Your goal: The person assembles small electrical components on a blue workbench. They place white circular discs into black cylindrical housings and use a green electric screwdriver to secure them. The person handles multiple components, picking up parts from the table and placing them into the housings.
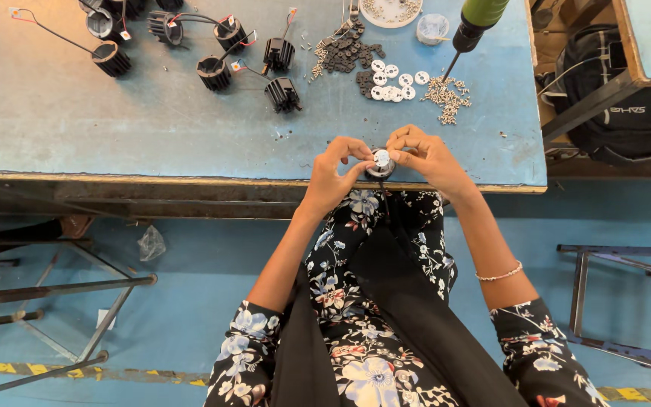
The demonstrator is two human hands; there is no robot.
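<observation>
My left hand [333, 172] and my right hand [423, 153] meet at the near edge of the blue worktable [114, 113]. Between their fingertips they hold a small black round finned part [379, 166] with a white disc on top. A thin dark wire hangs from it over my lap. Beyond my hands lie several white discs [393, 81], a heap of small black pieces [348, 53] and a pile of silver screws [447, 94]. A green-bodied power screwdriver [470, 26] hangs tip-down above the screws.
Several black finned housings with red and black wires [212, 71] lie at the far left of the table. A clear cup [432, 28] stands near the far edge. A black backpack [619, 90] rests at the right. Metal stools [54, 294] stand at both sides of my legs.
</observation>
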